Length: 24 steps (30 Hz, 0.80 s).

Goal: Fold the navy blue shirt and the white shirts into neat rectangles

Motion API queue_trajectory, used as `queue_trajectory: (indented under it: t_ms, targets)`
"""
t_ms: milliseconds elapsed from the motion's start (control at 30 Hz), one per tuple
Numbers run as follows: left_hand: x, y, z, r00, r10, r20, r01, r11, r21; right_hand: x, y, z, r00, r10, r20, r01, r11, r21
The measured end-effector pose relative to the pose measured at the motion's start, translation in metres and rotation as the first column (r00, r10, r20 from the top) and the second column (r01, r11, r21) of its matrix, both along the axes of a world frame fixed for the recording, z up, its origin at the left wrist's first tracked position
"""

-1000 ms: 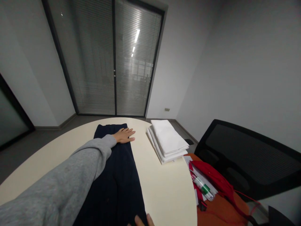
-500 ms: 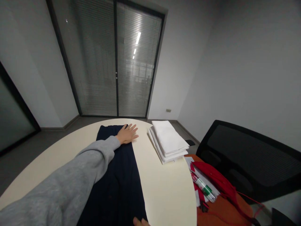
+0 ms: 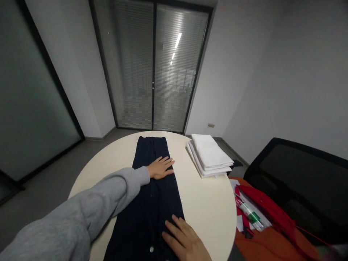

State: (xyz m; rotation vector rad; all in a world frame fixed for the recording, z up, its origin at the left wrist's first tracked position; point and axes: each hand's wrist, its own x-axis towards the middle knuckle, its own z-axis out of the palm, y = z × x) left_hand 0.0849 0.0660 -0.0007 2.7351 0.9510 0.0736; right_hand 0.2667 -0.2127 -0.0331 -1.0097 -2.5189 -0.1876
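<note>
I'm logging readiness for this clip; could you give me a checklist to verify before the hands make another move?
1. Left hand flat on the dark garment, fingers spread: ok.
2. Right hand pressing firmly on the garment: cannot tell; its fingers are over the right edge, but pressure doesn't show.
3. Far end of the garment within the edge of the table: ok.
4. Near end of the garment fully supported: cannot tell, it runs out of view.
5. White folded stack apart from garment and hands: ok.
</note>
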Motion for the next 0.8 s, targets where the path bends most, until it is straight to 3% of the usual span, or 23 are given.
queue_trajectory:
  t_ms: [67,133,200,267,367,467,533,633,800]
  targets:
    - [-0.006,0.010,0.012,0.998,0.026,0.054,-0.028,0.999,0.039,-0.005,-0.008,0.015,0.998,-0.063,-0.014,0.060,0.985,-0.165]
    - [-0.020,0.022,0.023,0.976,0.162,0.146,-0.178,0.978,0.111,-0.011,-0.016,0.025,0.995,-0.102,-0.022,0.092,0.956,-0.278]
    - [-0.040,0.034,0.030,0.918,0.341,0.205,-0.372,0.917,0.141,-0.015,-0.021,0.032,0.991,-0.127,-0.031,0.109,0.938,-0.330]
    - [-0.060,0.041,0.027,0.868,0.458,0.192,-0.484,0.866,0.124,-0.017,-0.023,0.036,0.988,-0.150,-0.035,0.128,0.925,-0.358]
    - [-0.076,0.036,0.006,0.858,0.500,0.118,-0.510,0.855,0.090,-0.017,-0.023,0.039,0.989,-0.144,-0.018,0.127,0.920,-0.372]
    - [-0.076,0.023,-0.018,0.867,0.495,0.061,-0.498,0.864,0.075,-0.016,-0.022,0.039,0.992,-0.127,0.002,0.119,0.925,-0.361]
    - [-0.074,0.020,-0.025,0.870,0.491,0.036,-0.492,0.868,0.064,-0.016,-0.022,0.037,0.992,-0.127,0.001,0.119,0.932,-0.343]
    - [-0.075,0.033,-0.023,0.873,0.488,0.002,-0.488,0.872,0.040,-0.014,-0.020,0.031,0.993,-0.116,-0.016,0.106,0.949,-0.296]
    - [-0.077,0.090,-0.008,0.866,0.499,-0.043,-0.499,0.866,0.010,-0.005,-0.009,0.012,0.999,-0.041,-0.005,0.039,0.989,-0.144]
